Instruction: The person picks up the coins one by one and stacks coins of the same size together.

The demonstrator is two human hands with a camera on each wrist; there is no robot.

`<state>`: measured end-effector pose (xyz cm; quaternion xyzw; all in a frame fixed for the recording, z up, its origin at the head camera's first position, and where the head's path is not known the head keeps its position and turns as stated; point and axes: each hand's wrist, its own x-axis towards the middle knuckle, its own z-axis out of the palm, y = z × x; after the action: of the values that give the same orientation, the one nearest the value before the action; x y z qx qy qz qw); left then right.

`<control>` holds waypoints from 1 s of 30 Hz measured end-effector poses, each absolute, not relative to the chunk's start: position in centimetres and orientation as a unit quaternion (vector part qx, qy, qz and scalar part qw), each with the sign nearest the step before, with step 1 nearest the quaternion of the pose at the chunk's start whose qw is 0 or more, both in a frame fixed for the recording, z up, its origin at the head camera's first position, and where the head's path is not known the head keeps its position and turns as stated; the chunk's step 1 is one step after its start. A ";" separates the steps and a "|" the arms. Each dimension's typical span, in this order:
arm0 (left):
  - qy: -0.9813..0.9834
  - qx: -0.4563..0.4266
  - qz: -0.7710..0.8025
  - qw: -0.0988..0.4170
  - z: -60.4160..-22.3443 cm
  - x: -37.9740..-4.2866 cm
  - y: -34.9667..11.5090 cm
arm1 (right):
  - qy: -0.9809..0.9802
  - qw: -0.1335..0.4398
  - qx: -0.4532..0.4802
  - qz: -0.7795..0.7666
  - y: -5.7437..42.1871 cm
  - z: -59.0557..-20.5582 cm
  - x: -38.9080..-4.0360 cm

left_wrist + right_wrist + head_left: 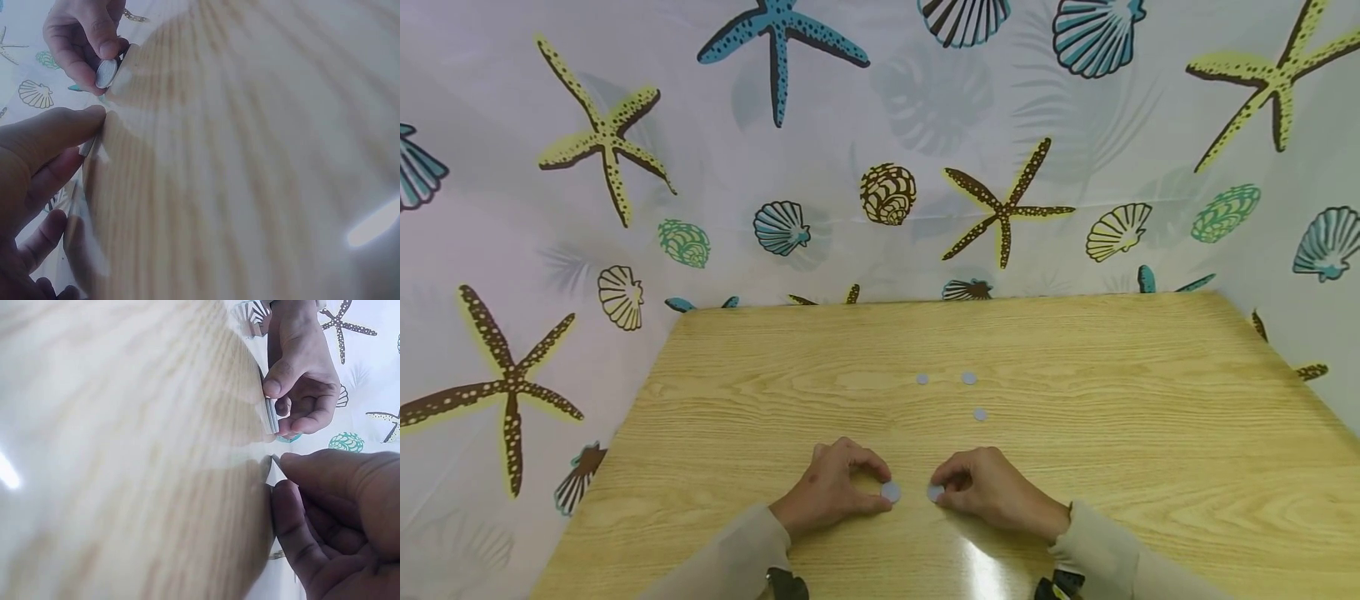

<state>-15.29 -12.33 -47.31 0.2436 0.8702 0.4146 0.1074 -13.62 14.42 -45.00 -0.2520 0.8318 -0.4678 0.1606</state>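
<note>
My left hand [842, 486] pinches the edges of a small stack of silver coins [891, 492] between thumb and fingers, low over the wooden table. In the right wrist view that stack [270, 415] is seen edge-on, a few coins thick. A short way to its right, my right hand [988, 490] pinches a single coin [935, 492]. The left wrist view shows this coin [106, 73] tilted, its face visible. A gap separates the two hands. Farther back lie three loose coins: one at the left [922, 379], one at the right [969, 377] and one nearer [980, 414].
A wood-grain table [760, 375] spreads beneath both hands. Behind it and along its sides hangs a white cloth [835, 167] printed with starfish and shells. Light glares off the tabletop near its front edge.
</note>
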 end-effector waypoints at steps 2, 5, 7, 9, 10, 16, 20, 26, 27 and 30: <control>0.871 0.243 0.413 0.107 -47.2 -15.3 -12.3 | 0.833 0.159 -0.249 -0.467 14.4 -45.0 -13.6; 0.870 0.243 0.414 0.107 -47.2 -15.3 -12.2 | 0.835 0.156 -0.250 -0.464 14.4 -45.0 -13.7; 0.870 0.240 0.417 0.107 -47.2 -15.3 -12.2 | 0.837 0.157 -0.250 -0.461 14.5 -45.0 -13.7; 0.870 0.237 0.420 0.104 -47.3 -15.3 -12.1 | 0.837 0.160 -0.251 -0.460 14.5 -45.1 -13.7; 0.869 0.236 0.422 0.102 -47.3 -15.2 -12.1 | 0.836 0.161 -0.252 -0.461 14.5 -45.1 -13.8; 0.865 0.241 0.434 0.077 -47.3 -15.0 -11.7 | 0.834 0.163 -0.255 -0.461 14.5 -45.3 -13.8; 0.865 0.245 0.434 0.067 -47.4 -15.0 -11.2 | 0.832 0.162 -0.254 -0.466 14.6 -45.3 -13.8; 0.866 0.250 0.427 0.064 -47.5 -14.8 -10.4 | 0.827 0.163 -0.252 -0.475 14.5 -45.4 -13.8; 0.866 0.252 0.426 0.064 -47.5 -14.8 -10.2 | 0.827 0.164 -0.251 -0.475 14.5 -45.5 -13.8; 0.865 0.252 0.428 0.068 -47.5 -14.7 -9.9 | 0.827 0.166 -0.249 -0.476 14.5 -45.5 -13.8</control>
<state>-14.73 -9.94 -47.49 0.2523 0.8652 0.4280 0.0681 -13.78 14.46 -45.50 -0.2491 0.8271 -0.4757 0.1659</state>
